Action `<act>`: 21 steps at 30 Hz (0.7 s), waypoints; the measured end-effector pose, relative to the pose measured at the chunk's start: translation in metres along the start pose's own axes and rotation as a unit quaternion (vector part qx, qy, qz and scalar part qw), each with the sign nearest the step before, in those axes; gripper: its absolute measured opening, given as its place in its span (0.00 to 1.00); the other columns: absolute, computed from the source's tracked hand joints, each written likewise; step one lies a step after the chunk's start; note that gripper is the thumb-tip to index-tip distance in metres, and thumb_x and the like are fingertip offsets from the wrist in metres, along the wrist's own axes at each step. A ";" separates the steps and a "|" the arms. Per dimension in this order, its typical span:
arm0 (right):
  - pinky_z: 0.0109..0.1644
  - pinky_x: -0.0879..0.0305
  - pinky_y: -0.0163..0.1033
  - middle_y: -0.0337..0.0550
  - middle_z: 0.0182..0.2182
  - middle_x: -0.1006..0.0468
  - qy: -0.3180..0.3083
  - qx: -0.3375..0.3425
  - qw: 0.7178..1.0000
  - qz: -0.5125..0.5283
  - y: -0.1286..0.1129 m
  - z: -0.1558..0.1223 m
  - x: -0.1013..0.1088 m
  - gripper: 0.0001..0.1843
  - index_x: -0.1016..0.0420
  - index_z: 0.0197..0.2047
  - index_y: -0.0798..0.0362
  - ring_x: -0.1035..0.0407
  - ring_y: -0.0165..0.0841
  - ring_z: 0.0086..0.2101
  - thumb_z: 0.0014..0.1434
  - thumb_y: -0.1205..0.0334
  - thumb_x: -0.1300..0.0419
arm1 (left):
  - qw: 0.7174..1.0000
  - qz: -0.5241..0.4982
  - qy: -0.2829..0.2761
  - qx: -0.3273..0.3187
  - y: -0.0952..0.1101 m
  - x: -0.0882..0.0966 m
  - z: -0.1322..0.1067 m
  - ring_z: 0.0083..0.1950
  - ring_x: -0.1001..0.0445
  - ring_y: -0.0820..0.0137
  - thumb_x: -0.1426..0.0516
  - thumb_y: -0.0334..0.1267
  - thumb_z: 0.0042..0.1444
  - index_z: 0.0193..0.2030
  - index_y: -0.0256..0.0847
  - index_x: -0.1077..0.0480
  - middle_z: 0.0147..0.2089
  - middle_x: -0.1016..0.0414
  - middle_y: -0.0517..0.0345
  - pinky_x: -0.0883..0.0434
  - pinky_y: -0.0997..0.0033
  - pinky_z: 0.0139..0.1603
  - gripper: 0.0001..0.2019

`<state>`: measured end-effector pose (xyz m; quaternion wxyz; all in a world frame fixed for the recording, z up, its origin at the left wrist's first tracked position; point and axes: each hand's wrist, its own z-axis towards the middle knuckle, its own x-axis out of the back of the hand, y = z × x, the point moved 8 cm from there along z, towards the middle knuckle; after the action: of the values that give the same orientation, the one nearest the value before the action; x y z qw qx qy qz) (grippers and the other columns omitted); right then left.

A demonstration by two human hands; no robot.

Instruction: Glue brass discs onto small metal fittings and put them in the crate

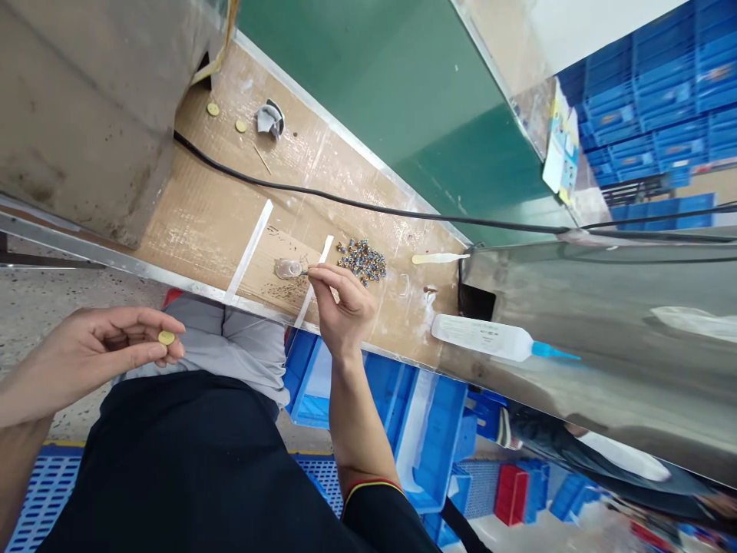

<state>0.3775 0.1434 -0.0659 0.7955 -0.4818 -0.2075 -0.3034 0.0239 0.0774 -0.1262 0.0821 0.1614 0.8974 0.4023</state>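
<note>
My left hand is raised off the bench, over my lap, and pinches a small gold disc between thumb and fingers. My right hand holds a thin dark-tipped pick like a pen, its tip at a small clear dish. The dish's contents are too small to tell. A heap of tiny blue and gold studs lies just beyond my right fingers on the cardboard-covered bench. Two more gold discs lie far to the left, with a crumpled grey scrap near them.
A white squeeze bottle with a blue nozzle and a flat wooden stick lie at the bench's right end. A black cable crosses the bench. Steel panels flank it, and blue crates stand below.
</note>
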 end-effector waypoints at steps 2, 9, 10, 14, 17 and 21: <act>0.56 0.12 0.47 0.43 0.46 0.07 -0.003 -0.002 1.000 -0.017 0.001 -0.001 0.000 0.08 0.09 0.48 0.44 0.11 0.39 0.47 0.77 0.64 0.32 | 1.000 0.005 0.006 -0.015 0.001 0.000 0.003 0.47 0.06 0.61 0.28 0.46 0.67 0.54 0.47 0.12 0.45 0.07 0.58 0.11 0.68 0.51 0.13; 0.56 0.12 0.48 0.41 0.47 0.07 0.056 0.033 0.997 -0.032 -0.008 -0.005 0.012 0.11 0.09 0.52 0.41 0.11 0.39 0.49 0.75 0.68 0.30 | 0.994 -0.037 0.019 -0.101 0.034 -0.041 0.017 0.49 0.06 0.62 0.30 0.46 0.71 0.58 0.46 0.12 0.48 0.06 0.55 0.10 0.68 0.54 0.13; 0.57 0.11 0.49 0.40 0.47 0.07 0.072 0.031 0.996 -0.028 -0.013 -0.007 0.015 0.12 0.09 0.52 0.41 0.11 0.39 0.49 0.75 0.69 0.30 | 0.992 -0.051 0.023 -0.117 0.040 -0.049 0.019 0.51 0.06 0.61 0.29 0.45 0.71 0.58 0.46 0.12 0.49 0.06 0.54 0.10 0.68 0.54 0.13; 0.56 0.10 0.51 0.39 0.47 0.08 0.121 -0.023 0.992 0.034 -0.039 -0.019 0.021 0.13 0.09 0.52 0.39 0.11 0.40 0.48 0.73 0.69 0.27 | 0.981 -0.075 0.030 -0.177 0.058 -0.076 0.025 0.54 0.07 0.62 0.28 0.45 0.71 0.62 0.49 0.13 0.52 0.07 0.55 0.11 0.71 0.57 0.15; 0.52 0.10 0.48 0.40 0.47 0.08 0.096 -0.044 0.989 0.099 -0.061 -0.028 0.012 0.14 0.10 0.52 0.38 0.11 0.39 0.47 0.73 0.69 0.27 | 0.976 -0.064 0.031 -0.204 0.067 -0.087 0.026 0.54 0.07 0.64 0.29 0.44 0.73 0.62 0.52 0.13 0.53 0.07 0.59 0.11 0.71 0.59 0.14; 0.50 0.09 0.46 0.40 0.47 0.08 0.074 -0.035 0.988 0.134 -0.079 -0.035 -0.001 0.17 0.11 0.55 0.37 0.11 0.38 0.46 0.73 0.71 0.28 | 0.967 -0.032 0.061 -0.244 0.078 -0.091 0.022 0.54 0.07 0.65 0.29 0.42 0.73 0.60 0.56 0.12 0.54 0.07 0.64 0.11 0.71 0.60 0.12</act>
<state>0.3243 0.0848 -0.0319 0.8249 -0.5090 -0.0710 -0.2353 0.1329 0.1092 -0.0806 0.0770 0.0827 0.7802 0.6152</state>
